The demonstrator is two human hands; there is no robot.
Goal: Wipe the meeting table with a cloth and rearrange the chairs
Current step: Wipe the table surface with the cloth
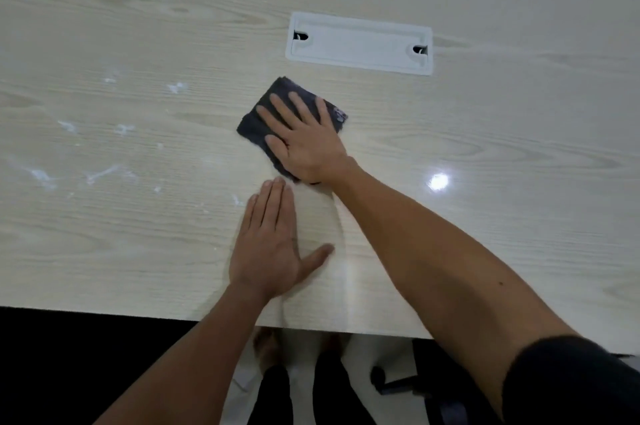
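A light wood-grain meeting table (485, 147) fills most of the head view. A folded dark grey cloth (258, 125) lies on it near the middle, just below a white cable hatch. My right hand (304, 140) presses flat on the cloth with straight, spread fingers. My left hand (273, 244) rests flat on the bare tabletop just nearer to me, fingers together and thumb out to the right, its fingertips close to the cloth's near corner. White smears and specks (104, 172) mark the table left of both hands.
A white rectangular cable hatch (360, 44) with two cable notches is set flush in the table behind the cloth. The table's near edge (138, 314) runs across the lower frame. Below it show dark floor, my legs and a chair caster (379, 376).
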